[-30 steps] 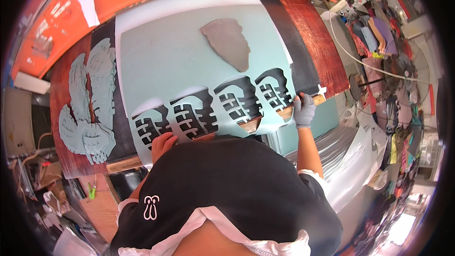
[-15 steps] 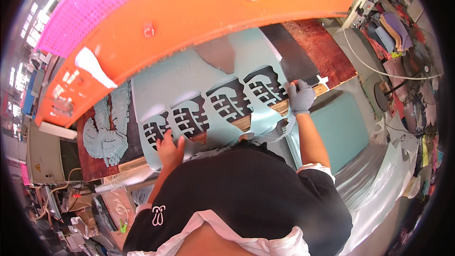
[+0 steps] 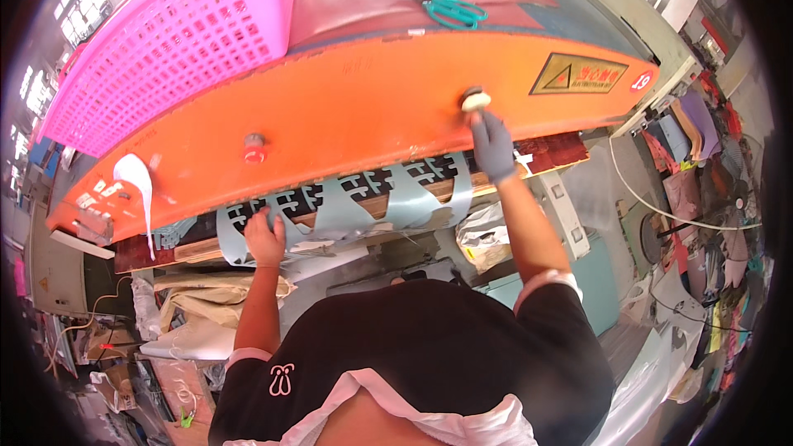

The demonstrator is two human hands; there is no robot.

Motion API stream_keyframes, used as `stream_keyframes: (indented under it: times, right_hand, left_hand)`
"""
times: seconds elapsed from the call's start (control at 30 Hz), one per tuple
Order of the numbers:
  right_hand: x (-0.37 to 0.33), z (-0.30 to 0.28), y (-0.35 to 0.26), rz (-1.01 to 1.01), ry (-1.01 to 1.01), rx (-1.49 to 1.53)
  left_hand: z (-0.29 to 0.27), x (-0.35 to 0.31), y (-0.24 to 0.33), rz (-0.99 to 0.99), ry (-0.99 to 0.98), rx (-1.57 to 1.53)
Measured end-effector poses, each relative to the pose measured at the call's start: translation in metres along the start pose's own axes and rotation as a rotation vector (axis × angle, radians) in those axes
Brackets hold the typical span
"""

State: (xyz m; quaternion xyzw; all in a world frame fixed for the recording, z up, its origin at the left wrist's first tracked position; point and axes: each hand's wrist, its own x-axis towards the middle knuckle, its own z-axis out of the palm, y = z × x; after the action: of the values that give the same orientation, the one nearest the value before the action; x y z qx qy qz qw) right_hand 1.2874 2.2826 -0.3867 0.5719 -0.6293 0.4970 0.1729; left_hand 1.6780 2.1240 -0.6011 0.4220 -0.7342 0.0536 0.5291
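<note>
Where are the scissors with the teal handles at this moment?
In the head view, the scissors lie near the top, right of centre, on top of the orange machine, right of the pink basket and beyond the gloved right hand.

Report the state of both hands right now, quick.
Left hand: open, fingers spread over the pale green sheet.
Right hand: gloved, fingertips at the cream knob; whether open or closed cannot be told.

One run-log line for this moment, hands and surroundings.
left hand: bare, at cut blue-green sheet | right hand: gloved, at pale knob on orange panel | beyond: pink basket, teal scissors
</note>
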Motion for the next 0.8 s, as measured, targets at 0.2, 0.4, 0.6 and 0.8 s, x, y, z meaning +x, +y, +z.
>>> stream_keyframes:
  times: [0.2,0.4,0.6,0.8]
  right_hand:
    - [-0.070,0.004,0.077,-0.207,-0.082,-0.400]
    - [-0.058,0.011,0.106,-0.148,-0.121,-0.466]
    - [-0.064,0.005,0.113,-0.133,-0.224,-0.594]
    - [-0.060,-0.004,0.111,-0.014,-0.271,-0.570]
  left_hand:
    - [0.005,0.000,-0.008,0.040,0.051,0.016]
    - [0.012,0.003,-0.014,0.057,0.019,0.027]
    - [0.009,0.008,-0.012,-0.068,-0.028,0.017]
    - [-0.001,0.010,-0.004,-0.198,-0.127,-0.070]
